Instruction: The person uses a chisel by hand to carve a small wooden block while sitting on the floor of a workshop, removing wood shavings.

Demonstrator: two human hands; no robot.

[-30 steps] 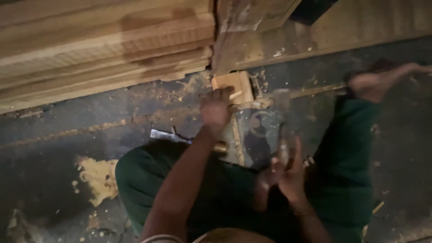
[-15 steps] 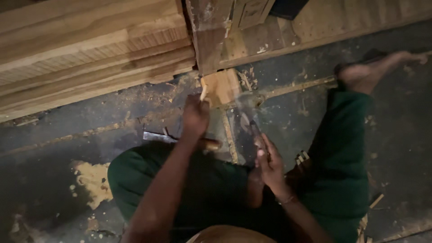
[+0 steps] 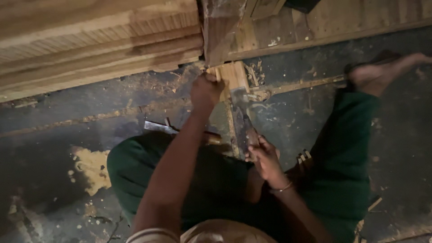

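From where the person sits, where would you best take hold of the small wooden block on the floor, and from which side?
Take the wooden block by its long side edges, coming from above on the near side. Its far end butts against the stacked planks. The left hand already grips its left edge, while the right hand holds an axe-like tool just beside it.

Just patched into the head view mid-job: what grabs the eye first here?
At centre, the left hand is fisted on a small pale wooden block standing on the dark, chip-strewn floor. Just right of it, the right hand grips a hatchet-like tool by its handle, blade toward the block. Stacked timber planks fill the upper left, and a bare foot stretches out at upper right.
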